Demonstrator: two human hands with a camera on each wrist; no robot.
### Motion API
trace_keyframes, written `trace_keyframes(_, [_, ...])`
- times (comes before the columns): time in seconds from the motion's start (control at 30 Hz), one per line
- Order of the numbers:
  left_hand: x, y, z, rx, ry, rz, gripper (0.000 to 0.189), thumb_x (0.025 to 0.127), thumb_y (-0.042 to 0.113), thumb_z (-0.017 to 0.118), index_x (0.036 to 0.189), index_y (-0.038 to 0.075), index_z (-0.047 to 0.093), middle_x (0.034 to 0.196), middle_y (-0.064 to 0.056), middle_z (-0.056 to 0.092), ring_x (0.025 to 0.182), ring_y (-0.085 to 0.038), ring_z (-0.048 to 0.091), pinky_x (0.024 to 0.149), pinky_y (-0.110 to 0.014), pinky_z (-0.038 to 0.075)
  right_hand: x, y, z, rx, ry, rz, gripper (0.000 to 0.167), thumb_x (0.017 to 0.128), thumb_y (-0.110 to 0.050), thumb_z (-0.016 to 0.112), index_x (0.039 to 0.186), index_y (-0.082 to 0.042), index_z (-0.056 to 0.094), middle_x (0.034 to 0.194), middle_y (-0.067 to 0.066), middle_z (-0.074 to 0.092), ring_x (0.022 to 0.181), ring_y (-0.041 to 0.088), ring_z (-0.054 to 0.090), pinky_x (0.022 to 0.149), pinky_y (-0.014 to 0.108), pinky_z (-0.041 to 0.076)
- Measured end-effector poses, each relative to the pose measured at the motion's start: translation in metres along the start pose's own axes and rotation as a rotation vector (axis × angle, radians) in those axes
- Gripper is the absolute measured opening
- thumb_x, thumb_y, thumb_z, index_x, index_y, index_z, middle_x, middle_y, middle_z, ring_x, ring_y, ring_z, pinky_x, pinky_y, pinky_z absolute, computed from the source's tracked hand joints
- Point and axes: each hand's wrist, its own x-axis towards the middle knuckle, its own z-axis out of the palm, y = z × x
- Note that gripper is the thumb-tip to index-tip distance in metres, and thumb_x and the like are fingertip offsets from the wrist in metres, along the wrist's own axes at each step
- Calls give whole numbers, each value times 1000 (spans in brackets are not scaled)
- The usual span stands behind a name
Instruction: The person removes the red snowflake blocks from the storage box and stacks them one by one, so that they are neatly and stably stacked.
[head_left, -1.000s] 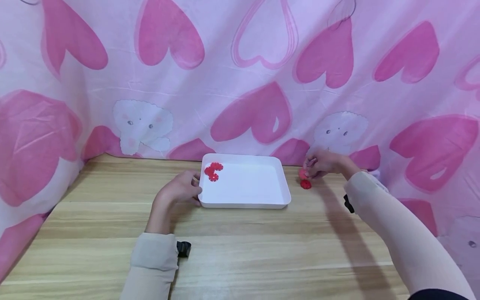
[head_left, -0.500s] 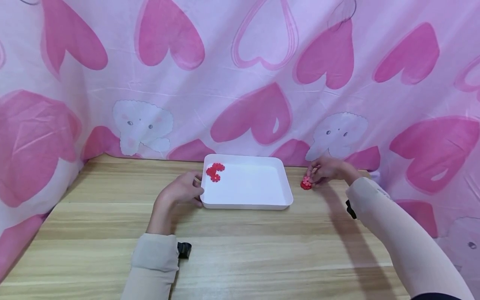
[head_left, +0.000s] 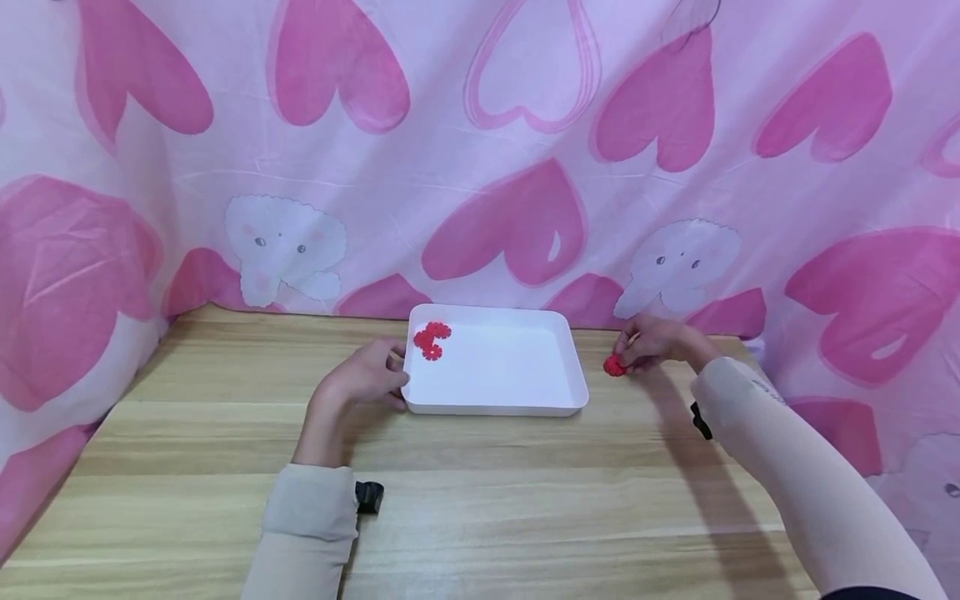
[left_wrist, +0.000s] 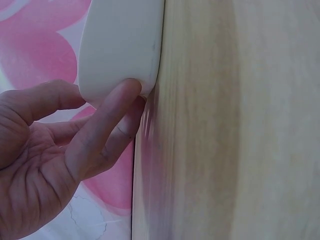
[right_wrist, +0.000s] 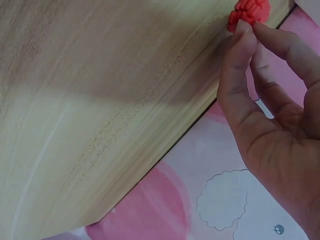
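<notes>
In the head view, my left hand (head_left: 367,375) holds the left end of a shallow white tray (head_left: 495,410), its fingers at the rim and outer wall. The left wrist view shows fingertips against the wall of the tray (left_wrist: 120,50), low near the table. Inside the tray's far left corner lie several red flower-shaped plastic discs (head_left: 432,352). To the right of the tray, my right hand (head_left: 648,342) pinches red notched discs (head_left: 614,365) between thumb and fingertips, close over the table. In the right wrist view these red discs (right_wrist: 250,12) overlap in a small bunch.
The wooden table (head_left: 480,500) ends at a pink curtain (head_left: 495,150) with hearts, which hangs right behind the tray. Black wrist straps (head_left: 369,497) show at both cuffs.
The right hand has come down and nearer with a pinkish-red disc, bringing it onto the red disc below; both now look like one bunch. The tray has shifted slightly right.
</notes>
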Motion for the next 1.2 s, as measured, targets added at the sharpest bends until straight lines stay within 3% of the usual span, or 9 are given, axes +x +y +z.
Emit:
trace_keyframes(0.3, [-1,1,1,-6,2,0,54,99,-1,61,151,-8,47,116,-25,63,88,-29,77,83,-42,69,-3,-7,-4,-1,47,-66,24,102,-8,66,117,10,63,93,3,66,82,16,59,72,26,57])
trace_keyframes(0.67, [-1,0,1,-14,3,4,54,100,-2,60,151,-8,46,117,-26,63,88,-29,77,83,-41,69,0,-40,2,-48,92,-128,18,100,-9,68,110,6,66,87,2,65,80,15,59,73,26,58])
trace_keyframes(0.9, [1,0,2,-13,-1,6,53,100,-2,59,150,-9,47,115,-25,63,87,-27,77,82,-40,69,2,-61,8,-95,85,-195,15,99,-10,71,103,3,66,75,2,57,70,16,51,66,26,50])
trace_keyframes(1.03, [1,1,2,-14,-3,2,53,100,-2,59,151,-9,46,116,-26,63,86,-28,77,82,-40,69,5,-79,14,-147,101,-205,15,100,-12,70,103,2,67,79,6,61,74,21,57,71,28,56])
trace_keyframes(1.2, [1,0,1,-7,-3,-1,52,100,-1,59,150,-9,46,115,-26,64,86,-28,78,83,-39,69,14,-108,26,-173,114,-163,13,101,-12,71,109,-1,69,94,8,68,86,24,67,88,36,65])
